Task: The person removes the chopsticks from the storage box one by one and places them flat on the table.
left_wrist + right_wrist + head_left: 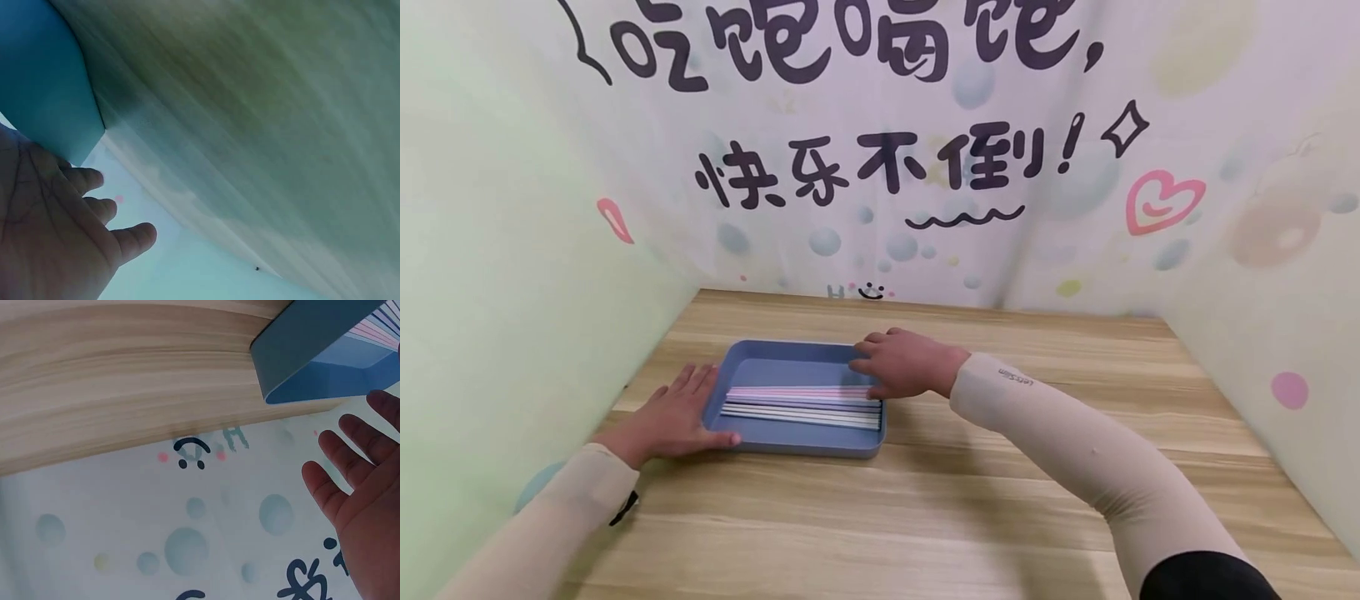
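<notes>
Here, left hand point(672, 418) is resting wide-spread at the left end of a blue tray point(793, 435), right hand point(908, 363) is hanging fingers-apart over the right end, pale sticks point(805, 417) are lying lengthwise inside, wooden table point(850, 521) is stretching beneath.

Tray point(782, 367), left of centre in the head frame: plastic by its look, smooth, matt to faintly satin; slender sticks point(805, 397) lying in it, smooth and straight-edged, whether plastic or paper cannot be told. Tabletop point(820, 525), lower half: wood or wood-grain finish, smooth, low sheen. Backdrop point(775, 250), upper half: printed cloth by its look, matt, softly creased; pale sleeves point(1060, 442), lower left and lower right: matt, close-fitting cloth, finely wrinkled at the right-hand bend.
</notes>
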`<state>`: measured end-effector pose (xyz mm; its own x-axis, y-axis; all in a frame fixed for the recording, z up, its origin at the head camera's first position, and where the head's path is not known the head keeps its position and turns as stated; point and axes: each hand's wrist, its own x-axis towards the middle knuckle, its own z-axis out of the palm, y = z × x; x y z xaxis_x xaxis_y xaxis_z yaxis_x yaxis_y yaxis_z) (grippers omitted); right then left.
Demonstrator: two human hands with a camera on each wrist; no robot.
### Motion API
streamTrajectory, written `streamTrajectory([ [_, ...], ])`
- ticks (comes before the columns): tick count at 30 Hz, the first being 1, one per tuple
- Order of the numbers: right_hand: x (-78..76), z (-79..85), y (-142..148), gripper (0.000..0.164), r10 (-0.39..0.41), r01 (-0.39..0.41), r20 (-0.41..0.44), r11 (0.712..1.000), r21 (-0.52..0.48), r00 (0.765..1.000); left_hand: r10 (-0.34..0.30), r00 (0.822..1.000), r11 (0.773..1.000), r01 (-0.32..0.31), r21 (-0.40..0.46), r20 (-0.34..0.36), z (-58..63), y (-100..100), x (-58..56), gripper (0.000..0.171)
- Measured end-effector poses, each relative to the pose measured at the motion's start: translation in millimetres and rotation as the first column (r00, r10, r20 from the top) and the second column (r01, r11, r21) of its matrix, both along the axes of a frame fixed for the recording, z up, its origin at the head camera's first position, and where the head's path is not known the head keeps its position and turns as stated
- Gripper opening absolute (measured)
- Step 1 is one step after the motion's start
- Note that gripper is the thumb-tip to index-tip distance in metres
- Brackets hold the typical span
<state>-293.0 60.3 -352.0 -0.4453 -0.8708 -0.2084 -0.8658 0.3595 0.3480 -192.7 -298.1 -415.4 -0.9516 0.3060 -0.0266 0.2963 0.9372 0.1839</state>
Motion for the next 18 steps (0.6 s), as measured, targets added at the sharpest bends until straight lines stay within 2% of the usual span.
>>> streamTrajectory([
  [7, -9.9, -9.0, -13.8, 0.049, -0.022, 0.023, 0.033, 1.000, -0.002, 0.999, 0.032, 0.997, 0.993, -0.040, 0.112, 0.074, -6.1, 0.5, 0.3, 0.122],
  [10, -15.1, -11.1, -20.7, 0.046, -0.040, 0.042, 0.076, 0.999, -0.024, 0.996, 0.047, 0.995, 0.993, -0.055, 0.106, 0.084, -7.2, -0.4, -0.3, 0.124],
  [12, -18.7, -11.5, -25.8, 0.046, -0.055, 0.064, 0.145, 0.996, -0.062, 0.988, 0.054, 0.995, 0.994, -0.061, 0.088, 0.081, -7.1, -1.1, -1.1, 0.125],
  [14, -22.1, -9.9, -31.3, 0.047, -0.067, 0.097, 0.252, 0.989, -0.108, 0.965, 0.056, 0.995, 0.996, -0.062, 0.071, 0.080, -7.0, -1.8, -2.1, 0.126],
  [18, -26.6, -0.2, -42.4, 0.042, -0.076, 0.184, 0.467, 0.964, -0.191, 0.881, 0.059, 0.994, 0.997, -0.063, 0.051, 0.089, -4.8, -1.9, -2.9, 0.128],
])
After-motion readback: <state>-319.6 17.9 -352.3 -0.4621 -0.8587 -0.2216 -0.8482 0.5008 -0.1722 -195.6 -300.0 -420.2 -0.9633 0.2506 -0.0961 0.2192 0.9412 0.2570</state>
